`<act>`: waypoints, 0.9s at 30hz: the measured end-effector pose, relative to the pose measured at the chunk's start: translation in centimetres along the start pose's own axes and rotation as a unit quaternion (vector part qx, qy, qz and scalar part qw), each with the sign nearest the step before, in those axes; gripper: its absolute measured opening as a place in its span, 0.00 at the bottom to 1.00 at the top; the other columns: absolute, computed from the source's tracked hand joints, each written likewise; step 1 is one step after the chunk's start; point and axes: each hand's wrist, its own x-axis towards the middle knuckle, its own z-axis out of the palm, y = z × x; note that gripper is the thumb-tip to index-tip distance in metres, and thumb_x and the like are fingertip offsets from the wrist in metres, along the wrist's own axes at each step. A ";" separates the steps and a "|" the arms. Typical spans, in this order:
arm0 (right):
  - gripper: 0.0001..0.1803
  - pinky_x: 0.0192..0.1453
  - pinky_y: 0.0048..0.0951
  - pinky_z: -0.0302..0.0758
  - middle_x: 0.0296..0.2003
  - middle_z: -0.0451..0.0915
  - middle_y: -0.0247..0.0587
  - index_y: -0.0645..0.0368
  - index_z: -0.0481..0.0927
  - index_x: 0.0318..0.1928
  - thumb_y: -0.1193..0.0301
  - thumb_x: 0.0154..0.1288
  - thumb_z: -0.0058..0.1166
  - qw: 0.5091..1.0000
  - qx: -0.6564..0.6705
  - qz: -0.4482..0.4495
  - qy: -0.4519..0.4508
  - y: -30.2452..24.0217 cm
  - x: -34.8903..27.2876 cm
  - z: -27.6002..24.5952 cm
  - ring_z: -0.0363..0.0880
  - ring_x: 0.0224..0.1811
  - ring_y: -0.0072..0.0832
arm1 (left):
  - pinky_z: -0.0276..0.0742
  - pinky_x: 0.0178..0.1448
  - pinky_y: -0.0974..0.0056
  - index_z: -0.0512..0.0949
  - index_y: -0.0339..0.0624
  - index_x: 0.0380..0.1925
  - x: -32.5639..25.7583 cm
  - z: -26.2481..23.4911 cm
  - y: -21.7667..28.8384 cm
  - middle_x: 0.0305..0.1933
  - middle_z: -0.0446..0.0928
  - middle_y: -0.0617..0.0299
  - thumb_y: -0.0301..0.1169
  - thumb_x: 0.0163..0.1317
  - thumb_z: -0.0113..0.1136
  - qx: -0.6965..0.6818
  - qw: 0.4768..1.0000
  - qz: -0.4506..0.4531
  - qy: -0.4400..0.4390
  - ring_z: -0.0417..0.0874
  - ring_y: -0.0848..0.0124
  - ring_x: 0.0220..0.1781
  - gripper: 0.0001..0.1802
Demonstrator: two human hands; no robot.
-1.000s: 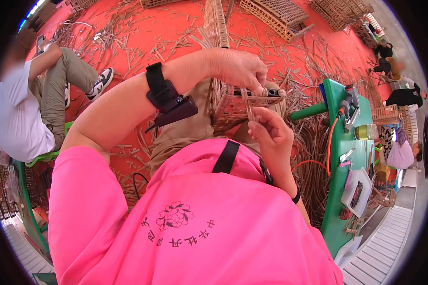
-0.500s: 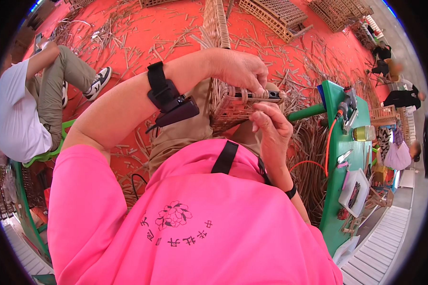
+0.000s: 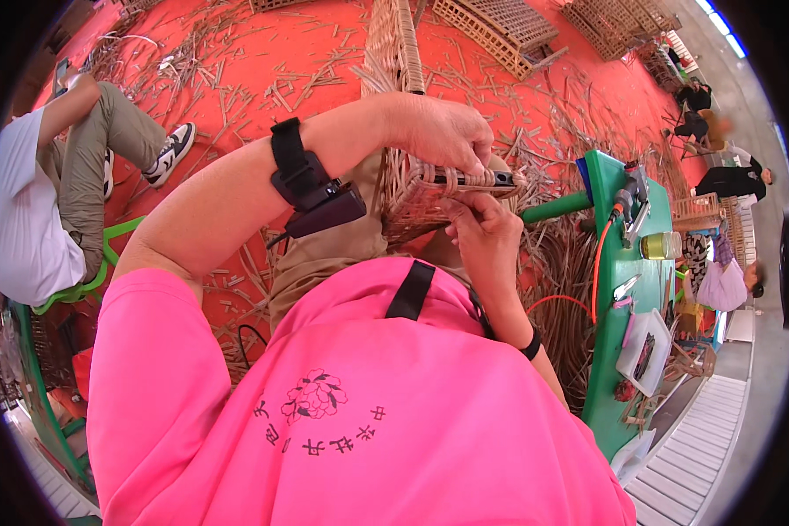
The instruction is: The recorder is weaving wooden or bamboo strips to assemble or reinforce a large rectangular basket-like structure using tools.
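Note:
Between my knees stands a woven wicker piece [image 3: 412, 206] with a dark frame bar [image 3: 502, 179] along its upper edge. Pale brown strips loop around this bar. My left hand [image 3: 444, 131] reaches over from above, its fingers bent and closed on the wicker strip [image 3: 451, 178] wound at the bar. Just below the bar, my right hand [image 3: 486, 226] is closed, thumb and forefinger pinched together against the weave. A thin strip seems to be in that pinch, mostly hidden by the fingers. A black strapped device [image 3: 317, 197] sits on my left forearm.
A green table [image 3: 618, 351] at the right bears a power tool [image 3: 624, 203], a glass jar [image 3: 661, 246] and a white tray [image 3: 647, 353]. Cut strips litter the red floor [image 3: 263, 44]. A seated person [image 3: 39, 202] is at the left. Wicker frames [image 3: 500, 31] lie ahead.
My right hand has moved a little left and down, and its fingers have drawn closer together at the weave. My left hand stays at the bar.

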 end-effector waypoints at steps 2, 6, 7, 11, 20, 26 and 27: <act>0.08 0.35 0.36 0.75 0.27 0.83 0.52 0.67 0.85 0.36 0.73 0.61 0.62 0.999 -0.038 -0.027 0.002 -0.5 0.0 0.0 0.82 0.27 0.38 | 0.76 0.53 0.58 0.82 0.36 0.45 0.1 0.1 -0.1 0.45 0.83 0.52 0.39 0.61 0.63 -0.018 1.000 -0.013 0.018 0.82 0.61 0.49 0.18; 0.08 0.41 0.41 0.76 0.31 0.83 0.55 0.66 0.85 0.35 0.72 0.62 0.59 0.995 -0.084 -0.048 0.010 -0.6 -0.2 0.0 0.83 0.35 0.50 | 0.76 0.53 0.59 0.82 0.36 0.45 0.2 0.2 -0.3 0.45 0.83 0.52 0.38 0.61 0.63 -0.008 1.000 -0.012 0.018 0.82 0.61 0.50 0.18; 0.08 0.41 0.41 0.76 0.31 0.83 0.55 0.66 0.85 0.35 0.72 0.62 0.59 0.995 -0.084 -0.049 0.010 -0.4 -0.2 0.0 0.83 0.35 0.50 | 0.76 0.53 0.59 0.82 0.36 0.45 0.2 0.3 -0.4 0.45 0.83 0.52 0.38 0.61 0.63 -0.015 1.000 -0.012 0.020 0.82 0.61 0.50 0.18; 0.08 0.34 0.36 0.74 0.26 0.81 0.50 0.66 0.83 0.35 0.71 0.65 0.59 0.979 -0.124 -0.157 0.030 0.6 0.0 0.3 0.81 0.28 0.38 | 0.77 0.52 0.59 0.82 0.36 0.46 0.1 0.4 -0.5 0.44 0.83 0.52 0.38 0.61 0.64 -0.013 0.999 -0.011 0.029 0.83 0.61 0.49 0.19; 0.09 0.28 0.32 0.73 0.23 0.80 0.45 0.65 0.84 0.36 0.70 0.66 0.61 0.974 -0.133 -0.183 0.025 1.1 0.5 -0.3 0.81 0.22 0.30 | 0.77 0.52 0.59 0.79 0.34 0.49 -0.2 0.3 -0.3 0.43 0.82 0.54 0.39 0.66 0.59 0.020 1.000 0.003 0.025 0.82 0.65 0.47 0.19; 0.09 0.35 0.37 0.75 0.29 0.83 0.48 0.63 0.84 0.35 0.68 0.64 0.62 0.945 -0.205 -0.250 0.041 0.4 0.5 -0.3 0.82 0.29 0.43 | 0.77 0.52 0.59 0.79 0.34 0.49 -0.1 0.3 -0.2 0.44 0.81 0.54 0.39 0.66 0.60 0.006 1.000 -0.001 0.012 0.82 0.64 0.48 0.20; 0.09 0.36 0.38 0.75 0.30 0.84 0.49 0.63 0.85 0.35 0.68 0.63 0.63 0.948 -0.202 -0.241 0.041 0.3 0.4 -0.3 0.82 0.30 0.45 | 0.77 0.52 0.59 0.79 0.34 0.49 -0.2 0.3 -0.1 0.44 0.81 0.54 0.39 0.66 0.60 0.008 1.000 0.004 0.012 0.82 0.64 0.48 0.20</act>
